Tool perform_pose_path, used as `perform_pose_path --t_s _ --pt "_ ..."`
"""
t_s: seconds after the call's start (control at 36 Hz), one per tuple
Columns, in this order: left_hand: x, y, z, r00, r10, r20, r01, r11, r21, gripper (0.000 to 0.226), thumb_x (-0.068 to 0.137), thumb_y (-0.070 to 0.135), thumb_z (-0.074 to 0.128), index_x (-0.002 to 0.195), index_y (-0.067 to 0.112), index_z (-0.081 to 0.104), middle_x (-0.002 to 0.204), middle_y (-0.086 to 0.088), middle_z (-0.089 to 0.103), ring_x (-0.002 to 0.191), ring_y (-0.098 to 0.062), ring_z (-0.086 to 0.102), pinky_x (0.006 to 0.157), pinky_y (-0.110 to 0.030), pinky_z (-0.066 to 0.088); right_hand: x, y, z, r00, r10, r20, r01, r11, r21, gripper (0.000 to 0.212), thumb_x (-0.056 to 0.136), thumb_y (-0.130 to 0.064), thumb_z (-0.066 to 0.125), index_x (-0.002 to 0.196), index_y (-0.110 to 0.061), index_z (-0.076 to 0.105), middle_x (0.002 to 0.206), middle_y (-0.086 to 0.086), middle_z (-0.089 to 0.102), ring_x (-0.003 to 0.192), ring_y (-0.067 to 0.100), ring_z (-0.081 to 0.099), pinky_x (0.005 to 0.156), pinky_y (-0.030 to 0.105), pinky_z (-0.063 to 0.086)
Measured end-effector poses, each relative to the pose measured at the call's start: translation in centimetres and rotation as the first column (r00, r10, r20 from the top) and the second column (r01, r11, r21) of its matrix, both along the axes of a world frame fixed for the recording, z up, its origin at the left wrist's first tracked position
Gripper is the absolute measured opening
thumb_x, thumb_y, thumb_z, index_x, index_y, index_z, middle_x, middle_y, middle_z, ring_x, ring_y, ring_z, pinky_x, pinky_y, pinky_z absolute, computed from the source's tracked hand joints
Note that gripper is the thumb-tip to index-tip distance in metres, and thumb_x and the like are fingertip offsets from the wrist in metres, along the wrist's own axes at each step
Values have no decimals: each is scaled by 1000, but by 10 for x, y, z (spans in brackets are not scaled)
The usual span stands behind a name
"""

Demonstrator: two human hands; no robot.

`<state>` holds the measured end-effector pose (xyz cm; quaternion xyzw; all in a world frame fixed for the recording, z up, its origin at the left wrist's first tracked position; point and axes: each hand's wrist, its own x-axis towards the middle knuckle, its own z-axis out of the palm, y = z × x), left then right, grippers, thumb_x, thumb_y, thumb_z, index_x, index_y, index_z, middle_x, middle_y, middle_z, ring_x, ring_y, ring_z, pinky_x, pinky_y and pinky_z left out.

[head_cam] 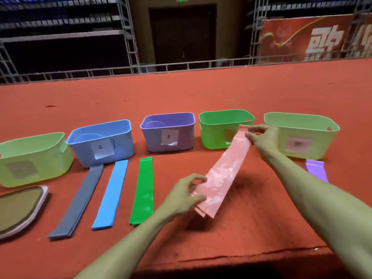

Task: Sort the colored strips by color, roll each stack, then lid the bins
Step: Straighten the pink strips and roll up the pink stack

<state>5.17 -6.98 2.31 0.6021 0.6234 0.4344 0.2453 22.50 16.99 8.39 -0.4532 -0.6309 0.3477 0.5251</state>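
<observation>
A stack of pink strips (223, 172) is held in the air, slanting from lower left to upper right. My left hand (184, 195) pinches its near end and my right hand (261, 137) pinches its far end. On the red surface lie a grey strip stack (77, 200), a blue strip stack (111, 193) and a green strip stack (143, 190), side by side. Purple strips (316, 170) lie at the right, partly hidden by my right forearm. Behind stand a row of bins: pale green (34, 158), blue (102, 141), purple (168, 131), green (217, 129) and pale green (302, 135).
A stack of clear, brown-looking lids (18, 208) lies at the near left. More lids sit inside the blue and purple bins. The red-covered table's front edge (241, 258) runs just below my arms. Metal railings stand at the back.
</observation>
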Motion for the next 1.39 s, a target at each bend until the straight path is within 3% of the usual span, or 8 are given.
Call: perform_pose_path --t_s 0.17,0.33,0.42,0.58,0.78,0.94,1.22,1.39 --pt "-13 10 -35 988 83 -133 -108 975 -195 38 76 13 73 108 26 56 72 9 60 57 -3 50 61 -24 41 19 1 -78 989 -106 98 114 991 -76 21 70 -3 79 90 -7 75 84 3 70 78 14 63 89 38 52" --pt "-14 18 -42 937 60 -344 -138 968 -208 33 76 22 75 108 19 66 98 2 68 82 -11 56 73 -18 39 35 -5 -116 980 -118 163 133 987 -88 19 73 -7 77 90 -12 75 86 1 71 78 14 63 88 29 49" --pt "-16 18 -43 923 114 -368 -194 963 -189 30 74 27 78 101 20 69 87 5 67 75 -9 56 65 -14 34 37 -4 -123 977 -128 170 143 986 -81 18 73 -10 77 90 -15 75 83 -1 69 80 14 63 90 31 49" --pt "-21 12 -41 920 231 -318 -299 936 -184 14 75 20 77 88 18 70 70 5 67 62 -4 56 58 -12 39 38 1 -131 970 -121 209 141 987 -82 17 73 -18 77 90 -22 76 86 -5 71 91 17 65 95 34 47" --pt "-16 9 -31 932 360 -39 -355 888 -291 9 78 10 74 79 16 68 68 -3 66 62 -21 66 64 -35 57 37 -3 -131 959 -121 256 153 982 -110 17 76 -20 76 93 -19 76 94 -1 73 100 21 60 84 20 34" --pt "-8 2 -22 926 346 152 -270 888 -372 12 79 -4 70 89 -1 66 61 -7 61 46 -5 55 48 -16 44 39 -4 -129 955 -117 274 160 977 -140 18 77 -21 76 95 -21 76 98 0 72 101 21 59 79 18 27" --pt "-1 2 -29 936 251 -247 -332 863 -381 15 73 18 80 80 17 67 61 9 65 49 6 51 50 -10 37 39 -8 -126 962 -134 237 168 978 -126 18 75 -16 75 93 -17 76 94 3 73 90 19 63 86 21 42" --pt "7 1 -26 898 244 -365 -372 866 -335 16 73 19 80 84 17 68 72 4 69 66 -8 59 63 -20 41 40 -11 -124 968 -141 207 172 975 -144 18 76 -12 73 93 -18 76 94 2 72 91 15 59 82 18 37"
